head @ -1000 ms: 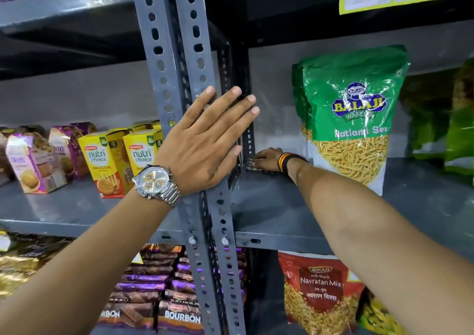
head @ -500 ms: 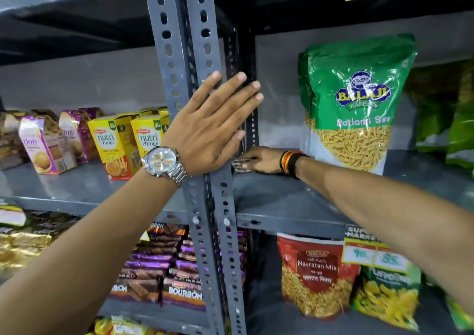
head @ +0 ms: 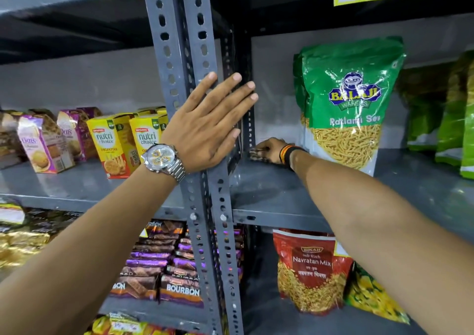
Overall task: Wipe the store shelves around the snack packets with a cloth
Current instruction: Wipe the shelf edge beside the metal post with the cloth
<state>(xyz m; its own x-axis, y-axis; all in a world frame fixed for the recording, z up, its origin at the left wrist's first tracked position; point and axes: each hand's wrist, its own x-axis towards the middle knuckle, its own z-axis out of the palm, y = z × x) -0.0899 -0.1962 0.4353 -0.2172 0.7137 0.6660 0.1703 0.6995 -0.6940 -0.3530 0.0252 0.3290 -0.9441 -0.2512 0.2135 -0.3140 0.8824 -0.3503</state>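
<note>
Two uprights (head: 195,129) under left hand (head: 205,127); green packet (head: 346,103) beside right hand (head: 266,151)

The green Ratlami Sev snack pouch (head: 343,103) stands on the grey metal shelf (head: 269,193), right of the perforated grey steel upright (head: 202,206); yellow Nutri Choice biscuit boxes (head: 112,142) stand left of it, brown Bourbon biscuit packs (head: 164,278) below.

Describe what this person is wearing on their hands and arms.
The left hand has a silver metal-link wristwatch with a pale dial and orange-yellow subdials. The right hand has orange and black bands at the wrist. Both forearms are bare, no sleeves or gloves visible.
</note>
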